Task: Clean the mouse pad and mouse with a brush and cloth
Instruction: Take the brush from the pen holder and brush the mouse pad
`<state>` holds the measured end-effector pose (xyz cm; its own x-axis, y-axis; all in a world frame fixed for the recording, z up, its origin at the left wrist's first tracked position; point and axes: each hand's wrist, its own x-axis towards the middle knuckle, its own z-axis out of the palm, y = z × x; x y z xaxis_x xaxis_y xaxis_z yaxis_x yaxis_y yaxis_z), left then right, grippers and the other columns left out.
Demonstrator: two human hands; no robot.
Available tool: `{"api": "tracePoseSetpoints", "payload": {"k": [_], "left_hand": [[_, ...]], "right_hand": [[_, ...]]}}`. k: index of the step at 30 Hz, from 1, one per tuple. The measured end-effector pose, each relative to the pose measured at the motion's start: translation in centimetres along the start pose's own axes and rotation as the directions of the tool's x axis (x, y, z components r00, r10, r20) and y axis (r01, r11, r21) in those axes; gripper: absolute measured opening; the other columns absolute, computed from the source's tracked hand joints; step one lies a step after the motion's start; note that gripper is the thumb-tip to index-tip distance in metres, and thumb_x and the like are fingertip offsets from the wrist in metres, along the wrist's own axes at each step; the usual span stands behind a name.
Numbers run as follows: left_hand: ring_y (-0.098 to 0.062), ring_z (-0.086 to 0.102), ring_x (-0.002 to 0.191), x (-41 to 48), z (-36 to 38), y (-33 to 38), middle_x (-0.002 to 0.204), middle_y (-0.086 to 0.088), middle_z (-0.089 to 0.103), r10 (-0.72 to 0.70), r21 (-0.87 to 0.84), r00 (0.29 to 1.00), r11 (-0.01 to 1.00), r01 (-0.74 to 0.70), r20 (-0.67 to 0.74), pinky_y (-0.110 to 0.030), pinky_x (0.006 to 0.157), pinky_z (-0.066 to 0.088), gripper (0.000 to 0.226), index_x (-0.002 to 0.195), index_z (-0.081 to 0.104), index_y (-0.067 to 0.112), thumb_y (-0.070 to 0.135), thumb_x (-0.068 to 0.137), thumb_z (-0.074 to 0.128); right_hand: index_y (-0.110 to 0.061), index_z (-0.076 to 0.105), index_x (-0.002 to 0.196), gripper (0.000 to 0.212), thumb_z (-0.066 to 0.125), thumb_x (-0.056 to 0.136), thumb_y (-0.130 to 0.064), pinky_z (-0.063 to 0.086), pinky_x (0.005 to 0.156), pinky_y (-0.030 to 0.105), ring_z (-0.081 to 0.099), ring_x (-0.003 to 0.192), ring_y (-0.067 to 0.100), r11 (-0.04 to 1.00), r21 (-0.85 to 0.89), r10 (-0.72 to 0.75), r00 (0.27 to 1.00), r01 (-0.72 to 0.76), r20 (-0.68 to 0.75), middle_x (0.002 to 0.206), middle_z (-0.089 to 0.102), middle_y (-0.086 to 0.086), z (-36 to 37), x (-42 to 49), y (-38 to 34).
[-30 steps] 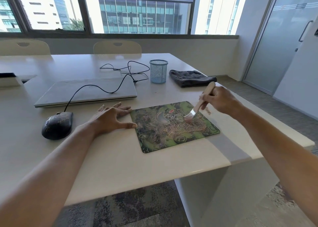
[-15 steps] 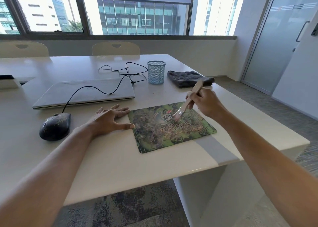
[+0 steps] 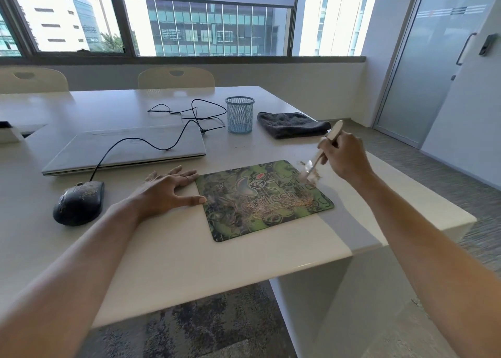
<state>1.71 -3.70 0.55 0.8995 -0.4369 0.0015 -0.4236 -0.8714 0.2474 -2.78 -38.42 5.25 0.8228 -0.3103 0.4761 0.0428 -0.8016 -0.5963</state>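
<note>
A green patterned mouse pad (image 3: 260,203) lies on the white table, with brownish crumbs strewn across its lower right part. My right hand (image 3: 345,158) grips a pale wooden brush (image 3: 315,161); its bristles touch the pad's far right corner, where a small heap of crumbs sits. My left hand (image 3: 168,191) rests flat on the table, fingers spread, thumb tip against the pad's left edge. A black corded mouse (image 3: 78,203) speckled with crumbs sits left of that hand. A folded dark grey cloth (image 3: 291,124) lies behind the pad to the right.
A closed silver laptop (image 3: 127,150) lies behind the mouse with the mouse cable (image 3: 189,116) looped over it. A blue mesh pen cup (image 3: 240,115) stands beside the cloth. The table's right edge (image 3: 433,192) runs close to the pad. Two pale chairs stand at the far side.
My right hand has swept the brush from the pad's middle to its far right corner, pushing crumbs there. My left hand has stayed flat at the pad's left edge.
</note>
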Motion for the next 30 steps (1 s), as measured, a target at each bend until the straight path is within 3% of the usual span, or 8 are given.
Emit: {"api": "tracePoseSetpoints", "payload": {"k": [3,7,12,15,16,21,26,30], "left_hand": [[0.001,0.004,0.142,0.0,0.0,-0.1,0.151,0.026,0.016,0.001,0.006,1.000,1.000,-0.001,0.002,-0.043,0.116,0.001,0.135,0.144,0.023,0.038,0.104,0.026,0.014],[0.000,0.004,0.142,0.0,0.1,-0.1,0.151,0.026,0.015,0.007,0.008,1.000,1.000,-0.007,0.000,-0.044,0.116,0.001,0.134,0.144,0.023,0.038,0.104,0.028,0.013],[0.000,0.004,0.142,0.1,0.1,-0.2,0.151,0.027,0.015,0.003,0.017,1.000,1.000,-0.004,0.001,-0.044,0.116,0.001,0.135,0.145,0.023,0.038,0.104,0.027,0.012],[0.000,0.003,0.142,0.1,0.2,-0.3,0.150,0.027,0.016,0.004,0.013,1.000,1.000,-0.004,-0.003,-0.044,0.116,0.001,0.133,0.144,0.023,0.039,0.104,0.028,0.013],[0.000,0.003,0.142,0.1,0.2,-0.3,0.150,0.027,0.015,0.004,0.016,1.000,1.000,-0.004,-0.005,-0.044,0.116,0.001,0.133,0.144,0.023,0.039,0.104,0.029,0.013],[0.000,0.003,0.143,0.1,0.2,-0.2,0.150,0.027,0.016,0.000,0.019,1.000,1.000,0.000,-0.004,-0.045,0.116,0.001,0.133,0.144,0.023,0.039,0.104,0.028,0.012],[-0.001,0.003,0.143,0.0,0.2,0.0,0.152,0.025,0.016,0.003,0.024,1.000,1.000,-0.002,-0.004,-0.045,0.116,0.002,0.135,0.145,0.022,0.037,0.103,0.027,0.011],[-0.001,0.003,0.143,-0.1,0.1,0.1,0.152,0.024,0.017,-0.002,0.006,1.000,1.000,0.002,-0.006,-0.045,0.117,0.001,0.137,0.145,0.023,0.036,0.103,0.026,0.012]], "right_hand": [[0.003,0.064,0.089,0.025,0.048,0.094,-0.016,0.046,0.045,0.009,0.053,0.036,-0.005,0.977,0.210,0.018,0.997,-0.032,0.070,0.057,0.058,-0.001,1.7,-0.6,-1.0],[0.004,0.065,0.087,0.026,0.049,0.094,-0.015,0.040,0.039,0.004,0.051,0.033,-0.007,0.983,0.163,0.069,0.993,-0.083,0.093,0.060,0.062,0.002,2.1,-0.6,0.0],[0.006,0.066,0.083,0.031,0.049,0.092,-0.019,0.046,0.048,0.012,0.055,0.040,-0.005,0.990,0.015,0.140,0.990,-0.140,0.019,0.058,0.063,0.003,0.1,0.4,2.1],[0.007,0.063,0.088,0.030,0.049,0.092,-0.019,0.056,0.073,0.037,0.067,0.066,0.020,0.995,-0.010,0.100,0.992,-0.101,-0.074,0.075,0.070,0.017,-0.3,0.7,1.8],[0.008,0.063,0.089,0.030,0.049,0.093,-0.018,0.057,0.071,0.038,0.067,0.066,0.023,0.995,0.037,0.092,0.993,-0.089,-0.074,0.075,0.070,0.018,-0.1,0.6,1.5],[0.007,0.065,0.086,0.029,0.049,0.093,-0.016,0.043,0.042,0.009,0.053,0.037,0.001,0.978,0.174,0.111,0.993,-0.117,0.041,0.055,0.057,-0.001,1.4,-0.7,0.5],[0.010,0.066,0.076,0.034,0.049,0.092,-0.015,0.048,0.073,0.030,0.054,0.050,0.011,0.990,0.082,0.120,0.991,-0.115,-0.059,0.059,0.062,0.008,0.3,-1.3,1.7],[0.013,0.063,0.077,0.035,0.048,0.091,-0.016,0.049,0.068,0.031,0.060,0.059,0.020,0.995,0.037,0.095,0.986,-0.090,-0.140,0.069,0.067,0.020,-0.3,-1.3,1.9]]}}
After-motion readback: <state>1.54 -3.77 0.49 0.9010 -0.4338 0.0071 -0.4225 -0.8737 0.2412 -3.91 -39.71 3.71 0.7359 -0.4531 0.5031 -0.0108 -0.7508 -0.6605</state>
